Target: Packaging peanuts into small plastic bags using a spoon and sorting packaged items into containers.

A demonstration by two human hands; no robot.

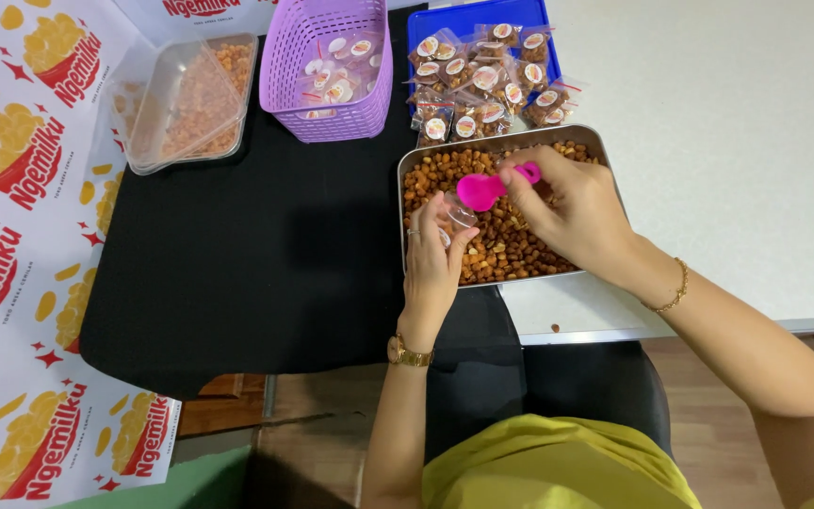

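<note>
Pink scoop over the snack tray, a small clear bag held just under it.

I see my right hand (572,212) curled around the handle of the pink scoop (487,188), fingers closed on it, with the bowl of the scoop pointing left toward my left hand (435,259). The left hand pinches a small clear bag (459,215) between thumb and fingertips, its mouth touching or just below the scoop. Both hands hang over the metal tray (405,165) of brown coated nuts, the scoop near its middle. Just beyond the tray, a blue tray (421,21) holds sealed labelled packets; to its left stands a purple basket (332,118), and further left a clear lidded tub (181,99) on the black cloth (256,254).
</note>
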